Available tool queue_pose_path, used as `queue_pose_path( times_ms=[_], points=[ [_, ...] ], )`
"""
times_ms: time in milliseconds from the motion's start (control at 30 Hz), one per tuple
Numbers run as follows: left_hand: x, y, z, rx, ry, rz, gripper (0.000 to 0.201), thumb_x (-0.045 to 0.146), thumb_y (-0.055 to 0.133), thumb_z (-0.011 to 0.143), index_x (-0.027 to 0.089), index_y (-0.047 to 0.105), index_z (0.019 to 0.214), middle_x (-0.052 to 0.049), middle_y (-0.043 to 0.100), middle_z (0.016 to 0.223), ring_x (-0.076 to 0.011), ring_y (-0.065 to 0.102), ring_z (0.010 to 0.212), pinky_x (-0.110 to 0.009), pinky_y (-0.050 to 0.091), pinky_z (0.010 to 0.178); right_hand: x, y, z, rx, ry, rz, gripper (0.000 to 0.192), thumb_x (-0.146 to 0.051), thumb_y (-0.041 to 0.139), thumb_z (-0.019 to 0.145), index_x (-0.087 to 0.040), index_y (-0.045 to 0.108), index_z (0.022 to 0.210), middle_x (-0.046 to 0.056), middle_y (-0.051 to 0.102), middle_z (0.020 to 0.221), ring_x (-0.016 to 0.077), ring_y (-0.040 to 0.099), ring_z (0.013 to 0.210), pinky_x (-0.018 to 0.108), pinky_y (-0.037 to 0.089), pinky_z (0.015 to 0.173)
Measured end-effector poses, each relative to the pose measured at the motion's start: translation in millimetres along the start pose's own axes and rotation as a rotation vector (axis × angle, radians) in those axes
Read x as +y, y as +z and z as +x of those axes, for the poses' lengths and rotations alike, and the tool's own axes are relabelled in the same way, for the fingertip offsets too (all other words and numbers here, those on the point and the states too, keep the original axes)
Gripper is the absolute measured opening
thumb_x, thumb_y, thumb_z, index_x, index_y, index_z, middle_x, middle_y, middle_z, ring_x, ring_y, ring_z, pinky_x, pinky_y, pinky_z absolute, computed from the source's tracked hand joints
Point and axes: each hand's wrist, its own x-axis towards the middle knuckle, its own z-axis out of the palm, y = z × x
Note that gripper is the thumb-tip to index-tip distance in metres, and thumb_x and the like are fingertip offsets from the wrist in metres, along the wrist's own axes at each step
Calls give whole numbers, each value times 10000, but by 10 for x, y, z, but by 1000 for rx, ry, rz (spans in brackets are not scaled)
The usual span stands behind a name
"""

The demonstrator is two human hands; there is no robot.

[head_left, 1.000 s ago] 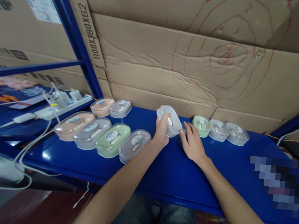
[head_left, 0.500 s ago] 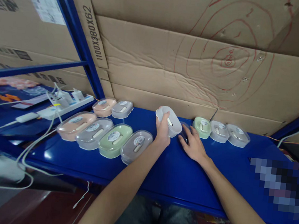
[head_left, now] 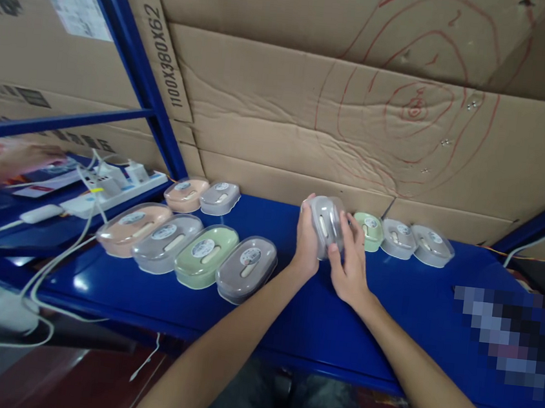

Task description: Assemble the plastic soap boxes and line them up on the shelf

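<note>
Between my two hands, above the blue table, is a small grey oval box [head_left: 320, 219] with a white strip in its top. It is tilted towards me. My left hand [head_left: 306, 241] is wrapped round its left side. A clear plastic lid [head_left: 336, 214] lies over the box, and my right hand [head_left: 351, 261] presses on its right side with fingers and thumb. How far the lid is seated cannot be made out. Just right of my right hand sits a green lidded box [head_left: 369, 230]. A grey lidded box [head_left: 247, 269] stands left of my left forearm.
Several lidded boxes in peach [head_left: 128, 231], grey and green line the left of the blue table [head_left: 299, 323]. More grey boxes [head_left: 398, 238] stand at the back right. A power strip [head_left: 145, 184] with white cables is at left, near another person's hand [head_left: 29, 156]. Cardboard [head_left: 273, 107] walls the back.
My right hand has risen from the table with the clear lid and met the grey box. My left hand has shifted right with the box. Another person's hand has appeared at left.
</note>
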Motion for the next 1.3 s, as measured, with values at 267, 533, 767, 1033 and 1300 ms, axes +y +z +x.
queue_pose_path(
  times_ms=[267, 533, 767, 1033, 1300],
  points=[
    [-46, -44, -67, -79, 74, 150, 408, 582, 578, 1097, 324, 687, 1393, -49, 766, 1246, -277, 749, 1191, -418, 594, 1064, 1, 62, -64, 5, 0, 20, 659, -528, 348, 1171, -392, 164, 1789, 141, 294, 1750, 366, 322, 1668, 673, 387, 1308],
    [-31, -54, -68, -93, 116, 281, 407, 522, 449, 1149, 313, 641, 1440, -47, 752, 1249, -267, 746, 1195, -423, 575, 1088, -29, 57, -73, 29, -5, 57, 655, -512, 403, 1170, -444, 178, 1781, 111, 300, 1761, 364, 326, 1665, 688, 362, 1320],
    [-42, -74, -38, -75, 111, 289, 411, 535, 536, 1111, 296, 666, 1420, -71, 757, 1260, -295, 747, 1189, -452, 564, 1086, 3, 66, -83, 18, -9, 60, 664, -515, 419, 1167, -459, 168, 1779, 110, 287, 1762, 366, 322, 1665, 687, 371, 1313],
    [-34, -71, 11, -43, 87, 324, 404, 566, 621, 1062, 297, 718, 1348, -66, 760, 1347, -310, 714, 1282, -417, 559, 1074, 4, 73, -72, 48, -9, 53, 676, -527, 446, 1153, -424, 210, 1779, 133, 348, 1710, 364, 379, 1630, 702, 381, 1299],
    [13, -35, 41, -19, 5, 208, 415, 606, 621, 1034, 211, 735, 1089, -90, 787, 1176, -286, 740, 1161, -359, 565, 982, 44, 26, -9, 111, 28, 59, 622, -533, 428, 1154, -369, 343, 1748, 142, 464, 1671, 343, 456, 1591, 691, 401, 1286]
  ],
)
